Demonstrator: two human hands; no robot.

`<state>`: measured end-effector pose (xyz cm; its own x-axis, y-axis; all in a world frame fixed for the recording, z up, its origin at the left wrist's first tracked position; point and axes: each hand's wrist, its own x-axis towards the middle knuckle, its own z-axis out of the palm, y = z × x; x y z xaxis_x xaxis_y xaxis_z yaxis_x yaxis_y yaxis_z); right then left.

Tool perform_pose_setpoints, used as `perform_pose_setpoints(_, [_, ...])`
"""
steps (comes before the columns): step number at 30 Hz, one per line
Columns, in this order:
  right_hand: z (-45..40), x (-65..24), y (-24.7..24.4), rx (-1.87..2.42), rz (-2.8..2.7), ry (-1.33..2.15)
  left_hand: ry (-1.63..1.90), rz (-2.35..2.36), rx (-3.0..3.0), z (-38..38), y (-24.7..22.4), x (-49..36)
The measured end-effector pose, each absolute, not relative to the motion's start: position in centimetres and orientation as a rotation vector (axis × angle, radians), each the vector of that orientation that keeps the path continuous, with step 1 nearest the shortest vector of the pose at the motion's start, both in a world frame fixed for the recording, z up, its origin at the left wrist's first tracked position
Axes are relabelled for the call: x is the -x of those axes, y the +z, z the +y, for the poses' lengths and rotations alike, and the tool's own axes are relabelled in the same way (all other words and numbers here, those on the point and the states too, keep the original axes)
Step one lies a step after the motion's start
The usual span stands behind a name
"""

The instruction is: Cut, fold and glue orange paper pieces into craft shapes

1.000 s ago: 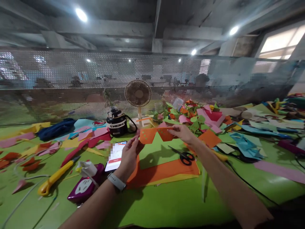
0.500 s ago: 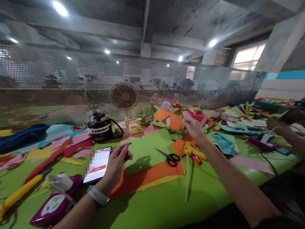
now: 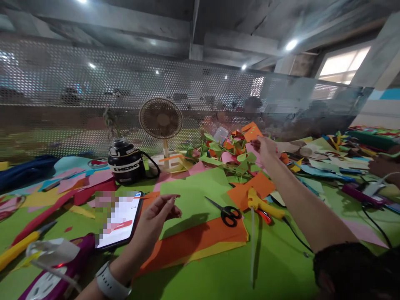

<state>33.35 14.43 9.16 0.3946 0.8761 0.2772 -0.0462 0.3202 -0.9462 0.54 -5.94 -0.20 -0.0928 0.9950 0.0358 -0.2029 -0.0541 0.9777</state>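
Clocking from the green sheet (image 3: 193,187) on the green tabletop (image 3: 225,277), my right hand (image 3: 267,151) pinched the dotted orange paper piece (image 3: 251,132) at one, above the scrap pile (image 3: 240,160). My left hand (image 3: 161,210), at eight, had fingers loosely apart. Fan (image 3: 161,118) stood at eleven, perforated screen (image 3: 200,93) across twelve, lamps (image 3: 291,44) lit the grey ceiling (image 3: 234,25).

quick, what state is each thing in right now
left hand: holding nothing
right hand: at orange piece, grip unclear
scissors: lying flat, look closed
glue gun: lying on its side
phone: screen lit
near power strip: red light lit
fan: upright, spinning unclear
bottle: upright, lid on
watch: strapped on
ceiling lamp: lit
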Motion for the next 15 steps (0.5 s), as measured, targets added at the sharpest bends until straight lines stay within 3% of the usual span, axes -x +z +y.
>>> perform_pose_setpoints(8, [15.9,-29.9,8.4,1.221,-1.258,0.884,1.169,1.11,-1.293,-6.0,-0.3,-0.5])
perform_pose_setpoints(13, [10.6,-27.2,6.0,1.249,-1.567,0.92,1.02,1.279,-1.49,-6.0,-0.5,-0.2])
perform_pose_setpoints(15, [7.2,-26.6,4.9,1.231,-1.98,0.789,0.99,1.336,-1.689,-5.9,-0.6,0.1])
